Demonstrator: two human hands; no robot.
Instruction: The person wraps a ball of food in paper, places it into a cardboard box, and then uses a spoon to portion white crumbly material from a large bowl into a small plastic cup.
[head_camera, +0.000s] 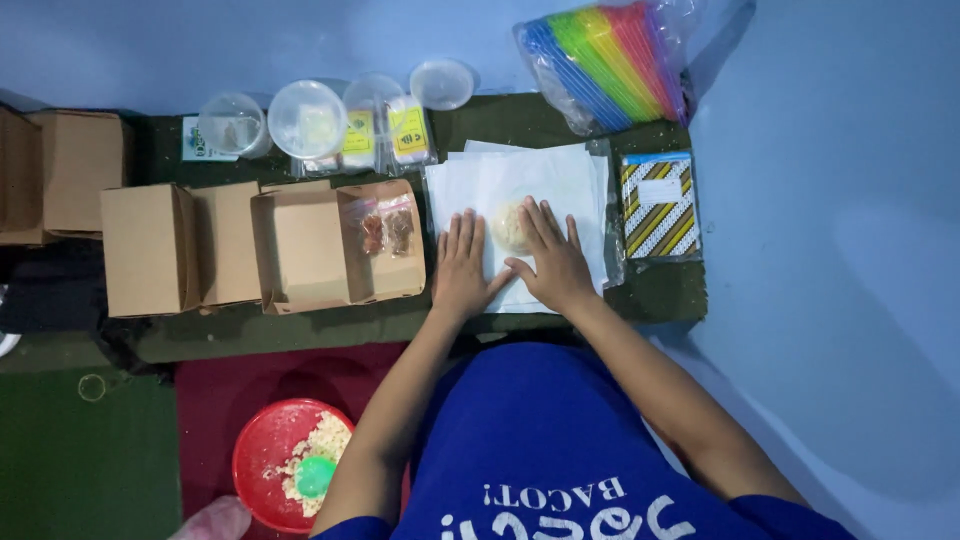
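left hand (461, 265): flat, palm down on stack of white paper sheets (560, 180), fingers together. right hand (549, 258): flat on same stack, fingertips touching pale mound of rice (509, 226). open cardboard box (335, 247): just left of paper, two small sauce packets (388, 229) inside. further brown boxes (150, 248): left. clear lidded cups (306, 118): back row. bag of coloured spoons (610, 60): back right. striped packet (658, 205): right of paper. red bowl (262, 455) of rice with green scoop (315, 475): near left.
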